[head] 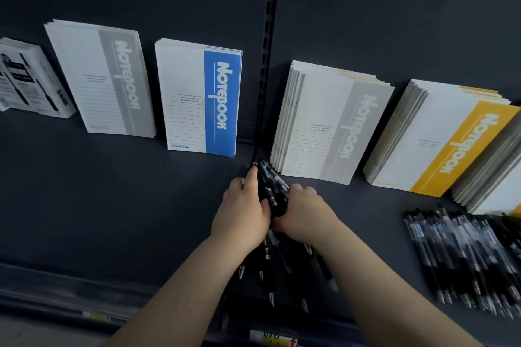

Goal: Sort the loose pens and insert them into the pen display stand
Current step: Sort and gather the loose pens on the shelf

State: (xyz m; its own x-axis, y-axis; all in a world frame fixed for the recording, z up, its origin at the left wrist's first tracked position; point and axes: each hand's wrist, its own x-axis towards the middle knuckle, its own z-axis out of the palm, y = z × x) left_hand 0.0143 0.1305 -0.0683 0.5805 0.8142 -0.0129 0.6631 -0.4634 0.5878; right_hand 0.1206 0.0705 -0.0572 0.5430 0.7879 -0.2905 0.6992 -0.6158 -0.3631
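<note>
A bundle of black pens [275, 191] lies on the dark shelf [112, 205] at its middle, tips pointing toward me. My left hand [242, 214] grips the bundle from the left, its forefinger stretched along the pens' far ends. From the right, my right hand [303, 214] holds the same bundle with curled fingers. Several pen tips [270, 297] stick out below my wrists. A second, loose pile of black pens [462, 256] is spread on the shelf at the right. No pen display stand is in view.
Stacks of notebooks lean on the back wall: grey [107, 82], blue [203, 98], grey [329, 124] and yellow [445, 138]. White pen boxes [31, 79] stand at the far left. A slotted upright rail [267, 51] divides the back panel. The shelf's front edge [84, 298] carries price labels.
</note>
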